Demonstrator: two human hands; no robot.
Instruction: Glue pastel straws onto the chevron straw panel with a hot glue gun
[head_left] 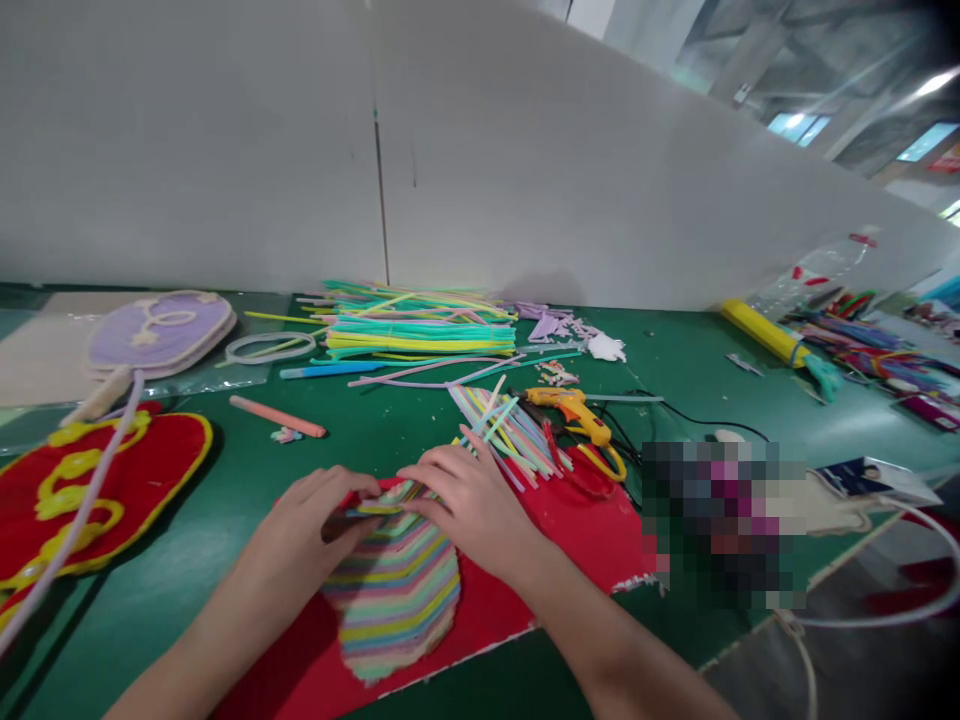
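A striped piece made of rows of pastel pipe cleaners (401,590) lies on a red felt sheet (300,650). At its far edge my left hand (300,530) is closed, with thumb and fingers around a short yellow-and-blue strip of pipe cleaner (379,508). My right hand (476,500) has its fingers bent and pressed down on the same far edge, just right of the left hand. The fingertips partly cover the strip's ends. Just beyond the right hand lies a fan of cut pastel pipe cleaners (506,425) on the red felt.
A yellow glue gun (574,408) and yellow-handled scissors (604,462) lie right of the cut pieces. Bundled pipe cleaners (420,335) lie along the wall. An orange marker-like stick (277,416), a red-and-yellow fan shape (165,480) and a lilac one (161,335) are at left.
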